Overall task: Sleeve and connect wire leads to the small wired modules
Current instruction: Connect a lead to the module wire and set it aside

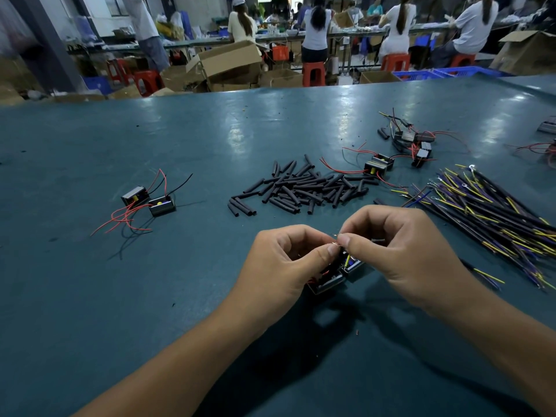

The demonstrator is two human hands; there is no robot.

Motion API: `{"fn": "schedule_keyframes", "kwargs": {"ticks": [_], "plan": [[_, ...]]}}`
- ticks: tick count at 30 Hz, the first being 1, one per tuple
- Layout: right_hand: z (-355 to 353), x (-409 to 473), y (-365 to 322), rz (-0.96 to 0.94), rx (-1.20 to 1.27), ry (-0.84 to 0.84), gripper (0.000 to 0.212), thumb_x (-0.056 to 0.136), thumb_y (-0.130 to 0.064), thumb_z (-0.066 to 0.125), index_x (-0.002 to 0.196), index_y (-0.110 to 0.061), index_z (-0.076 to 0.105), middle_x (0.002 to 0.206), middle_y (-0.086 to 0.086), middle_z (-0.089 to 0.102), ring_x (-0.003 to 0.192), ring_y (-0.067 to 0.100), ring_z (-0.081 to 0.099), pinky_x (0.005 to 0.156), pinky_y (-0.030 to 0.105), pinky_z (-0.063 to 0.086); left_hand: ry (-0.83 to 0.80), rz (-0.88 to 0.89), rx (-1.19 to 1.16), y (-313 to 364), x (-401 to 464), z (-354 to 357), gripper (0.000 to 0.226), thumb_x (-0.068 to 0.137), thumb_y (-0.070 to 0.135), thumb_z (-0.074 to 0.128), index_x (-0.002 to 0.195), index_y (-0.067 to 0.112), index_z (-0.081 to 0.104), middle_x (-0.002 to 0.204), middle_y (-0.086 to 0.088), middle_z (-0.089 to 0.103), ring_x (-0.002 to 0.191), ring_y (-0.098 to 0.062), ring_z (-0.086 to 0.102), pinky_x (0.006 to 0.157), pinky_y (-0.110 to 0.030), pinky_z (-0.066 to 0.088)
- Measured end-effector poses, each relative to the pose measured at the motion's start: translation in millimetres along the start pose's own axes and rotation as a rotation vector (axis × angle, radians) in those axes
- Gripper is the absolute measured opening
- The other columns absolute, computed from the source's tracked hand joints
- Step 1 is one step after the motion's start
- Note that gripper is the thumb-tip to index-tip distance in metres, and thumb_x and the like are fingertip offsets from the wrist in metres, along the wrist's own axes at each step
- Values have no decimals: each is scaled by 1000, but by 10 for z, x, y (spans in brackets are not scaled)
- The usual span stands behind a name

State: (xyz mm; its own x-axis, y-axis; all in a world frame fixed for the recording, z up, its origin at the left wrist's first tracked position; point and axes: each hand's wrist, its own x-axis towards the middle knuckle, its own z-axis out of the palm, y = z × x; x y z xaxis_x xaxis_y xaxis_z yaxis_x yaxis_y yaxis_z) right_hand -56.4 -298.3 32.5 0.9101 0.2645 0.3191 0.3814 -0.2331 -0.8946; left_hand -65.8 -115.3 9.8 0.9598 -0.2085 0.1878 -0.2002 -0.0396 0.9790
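Twisting: bare copper strands (335, 238) pinched between both hands, low and central over the teal bench (150, 296); the joint sits directly above a pair of small black modules (337, 273) resting on the bench under the fingers
Step in hand: by the look of it, joining a module lead to a wire lead; to do it well, the strands should probably be lapped side by side and rolled tight in one direction, so no stray whisker snags when a sleeve is slid over; whether a sleeve is already threaded on cannot be told
Left hand (284, 263): thumb and forefinger closed in a narrow pinch on the strands; remaining fingers curled loosely, heel close to the modules
Right hand (400, 251): thumb and forefinger pinching the same joint from the other side, tips almost touching the left thumb; a dark wire end shows just behind them
Sleeves: heap of black tubing pieces (301, 188) just beyond the hands, within easy reach
Leads: bundle of black, yellow and purple wires (487, 212) fanned out at right
Modules waiting: two with red and black wires (149, 200) at left; more (412, 142) at far right
Background: seated workers (314, 28) at a long bench, cardboard boxes (231, 64), red stools (313, 73)
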Motion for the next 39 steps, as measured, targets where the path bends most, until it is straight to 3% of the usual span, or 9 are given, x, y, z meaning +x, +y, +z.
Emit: {"fn": "schedule_keyframes", "kwargs": {"ticks": [3, 10, 16, 23, 25, 27, 30, 35, 39], "plan": [[4, -11, -2, -64, -60, -1, 14, 85, -14, 73, 73, -18, 68, 60, -6, 61, 54, 3, 51, 53, 15, 40, 37, 100, 165, 92, 11, -80, 11, 85, 26, 71, 93, 20, 75, 85, 1, 74, 73, -17, 67, 65, -33, 57], [31, -41, -62, -165, -192, -9, 8, 82, -20, 70, 74, -22, 68, 60, -14, 62, 53, 3, 55, 54, 8, 38, 28, 281, 474, 245, 15, -141, 12, 90, 29, 71, 79, 26, 69, 63, 22, 56, 54, -3, 44, 53, -11, 31], [36, -56, -98, -258, -291, 1, 9, 81, -15, 74, 76, -20, 69, 65, -13, 64, 58, 7, 59, 57, 11, 41, 13, 62, 312, 309, 23, -118, 20, 82, 34, 71, 68, 20, 71, 53, -5, 46, 50, -6, 34, 47, -19, 28], [63, -53, -106, -359, -401, -47, 8, 81, -13, 73, 75, -16, 68, 69, -16, 61, 64, 3, 57, 61, 11, 40, -116, -432, -113, 338, 6, -121, 35, 87, 14, 62, 52, 19, 63, 57, 1, 40, 47, -12, 29, 44, -21, 26], [37, -47, -90, -338, -363, -48, 9, 81, -13, 73, 75, -17, 68, 67, -15, 62, 62, 4, 58, 60, 10, 40, -108, -324, -73, 334, 5, -155, 27, 87, 15, 64, 60, 19, 68, 62, 0, 48, 50, -12, 37, 45, -22, 34], [5, -40, -75, -299, -314, -49, 8, 81, -16, 73, 75, -18, 69, 67, -12, 64, 61, 6, 59, 59, 10, 40, -82, 22, 286, 323, 4, -262, 11, 84, 17, 65, 78, 24, 72, 72, 7, 59, 58, -12, 49, 53, -26, 43], [-17, -41, -66, -272, -284, -67, 6, 81, -19, 72, 76, -20, 69, 67, -13, 64, 59, 6, 58, 58, 10, 40, -144, 464, 704, 311, 31, -394, 16, 85, 17, 73, 99, 24, 74, 94, 13, 61, 79, -12, 56, 69, -22, 46], [-14, -35, -74, -272, -262, -114, 5, 82, -18, 71, 77, -18, 70, 68, -17, 63, 60, 5, 59, 60, 10, 39, -118, 691, 842, 280, 71, -375, 15, 89, 27, 74, 91, 13, 77, 92, 4, 63, 84, -18, 58, 74, -34, 49], [-14, -31, -72, -287, -271, -120, 6, 82, -17, 72, 77, -17, 70, 69, -16, 63, 61, 5, 58, 59, 9, 39, -137, 716, 862, 303, 79, -368, 17, 92, 28, 71, 89, 12, 76, 88, 3, 65, 81, -19, 57, 73, -35, 48]]}}
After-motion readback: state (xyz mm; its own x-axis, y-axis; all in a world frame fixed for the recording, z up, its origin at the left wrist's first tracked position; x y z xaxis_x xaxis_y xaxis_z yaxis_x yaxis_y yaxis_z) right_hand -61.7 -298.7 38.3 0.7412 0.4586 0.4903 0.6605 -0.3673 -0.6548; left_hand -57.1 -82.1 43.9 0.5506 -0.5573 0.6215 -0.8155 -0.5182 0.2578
